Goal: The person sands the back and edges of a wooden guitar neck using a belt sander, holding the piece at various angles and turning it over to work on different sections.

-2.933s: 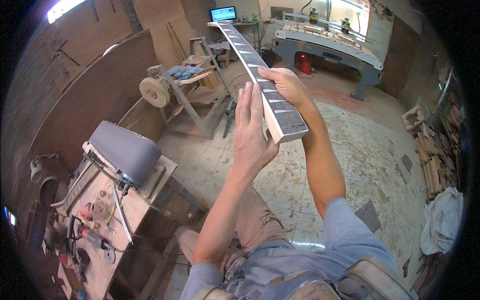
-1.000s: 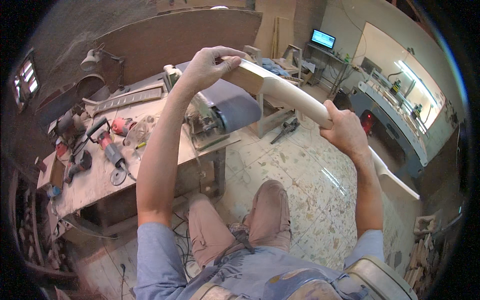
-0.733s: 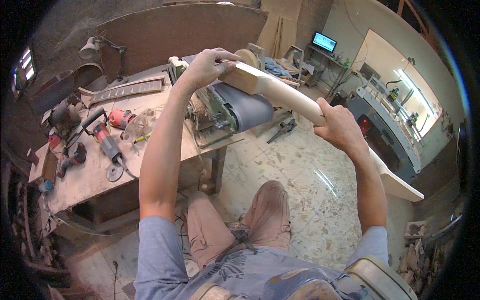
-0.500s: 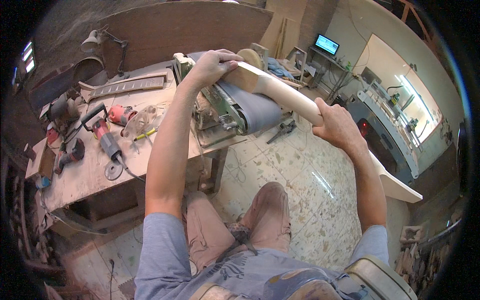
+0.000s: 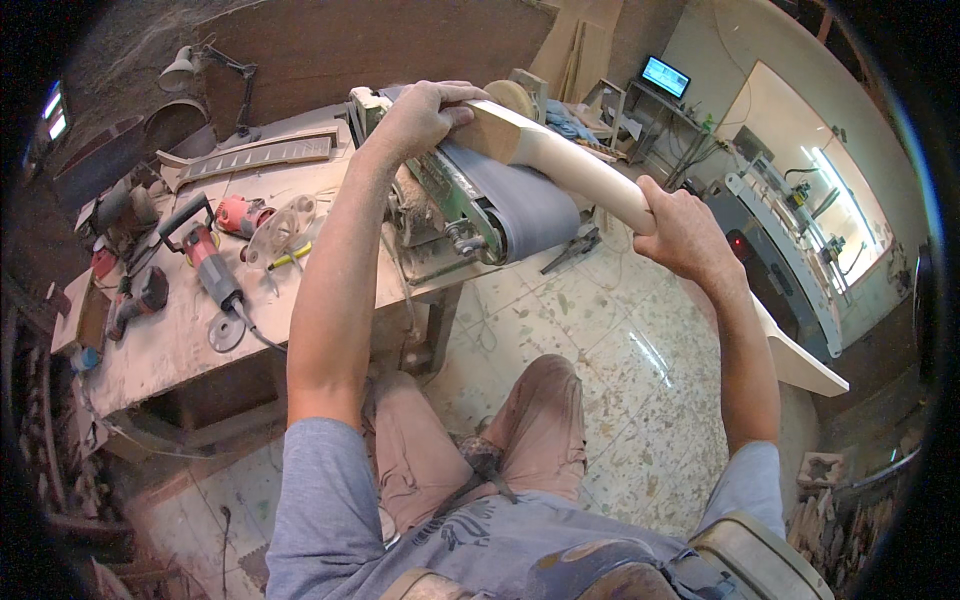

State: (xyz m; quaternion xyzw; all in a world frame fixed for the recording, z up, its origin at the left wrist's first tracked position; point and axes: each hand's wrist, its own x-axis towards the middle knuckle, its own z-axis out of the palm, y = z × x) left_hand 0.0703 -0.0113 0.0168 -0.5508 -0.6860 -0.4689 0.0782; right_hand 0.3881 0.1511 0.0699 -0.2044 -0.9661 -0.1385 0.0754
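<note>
A long pale wooden furniture leg point(image 5: 585, 178), squared at its far end and rounded along the middle, slants across my view. My left hand point(image 5: 425, 118) is closed over the squared end, above the bench belt sander point(image 5: 520, 205) with its grey belt. Farther down the rounded part, my right hand point(image 5: 688, 235) wraps round the wood. Behind my right forearm the leg runs on to a flared, flat tip at the lower right. Whether its underside touches the belt I cannot tell.
On the workbench point(image 5: 180, 320) at left lie a red-and-grey angle grinder point(image 5: 212, 265), a red power tool point(image 5: 240, 214), a cordless drill point(image 5: 137, 303) and a slatted wooden frame point(image 5: 255, 160). A desk lamp point(image 5: 180, 70) stands behind. At right are a machine point(image 5: 765, 260) and a lit monitor point(image 5: 664, 77).
Both hands and the wooden leg sit slightly higher in view, and the sander's belt shows a little more below the wood. Both hands keep their grip.
</note>
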